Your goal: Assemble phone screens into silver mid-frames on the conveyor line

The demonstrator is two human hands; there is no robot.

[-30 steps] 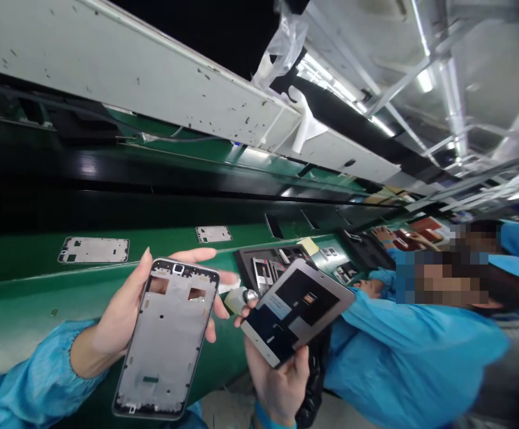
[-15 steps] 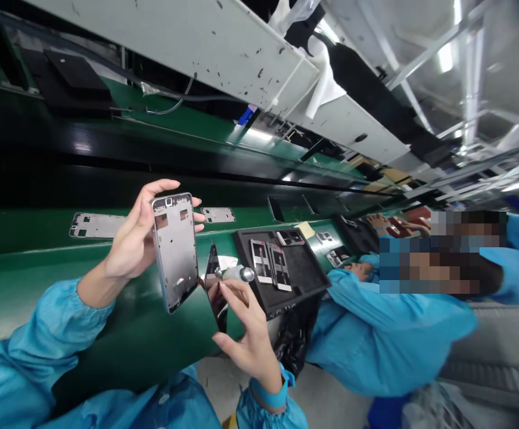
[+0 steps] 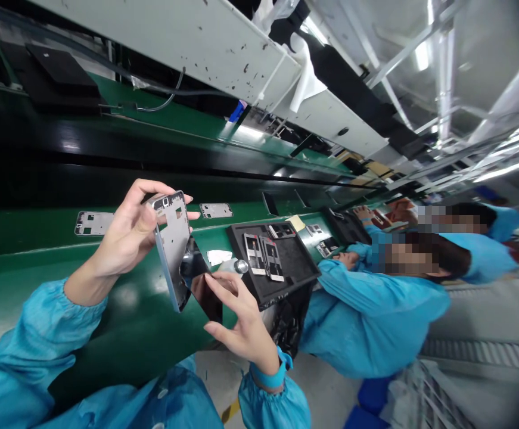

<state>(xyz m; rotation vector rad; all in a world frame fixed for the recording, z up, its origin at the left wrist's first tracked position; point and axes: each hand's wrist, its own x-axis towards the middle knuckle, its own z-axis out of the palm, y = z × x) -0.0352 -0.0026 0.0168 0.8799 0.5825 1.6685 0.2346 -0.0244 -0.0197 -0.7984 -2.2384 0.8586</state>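
Observation:
My left hand [image 3: 136, 223] grips a silver phone frame [image 3: 170, 238] by its upper end, fingers around the back and thumb on the near edge. The frame is tilted, its inner side facing right. With the fingertips of my right hand [image 3: 236, 313] I hold a glossy black phone screen [image 3: 203, 286] by its edges. The screen leans at an angle just in front of the frame and covers part of its lower inside. Whether the two touch, I cannot tell. A small bottle with a metal cap [image 3: 241, 266] stands behind my right hand, beside a white wipe [image 3: 218, 257].
A black foam tray [image 3: 292, 271] with several phone parts sits to the right. Flat metal phone frames [image 3: 216, 210] lie on the green bench [image 3: 40, 238], one partly behind my left hand. Co-workers in blue smocks [image 3: 375, 310] sit on the right. A shelf beam [image 3: 223, 47] crosses above.
The screen has come left from beside the frame and now overlaps its lower part. The frame has turned more edge-on. The whole view has shifted slightly.

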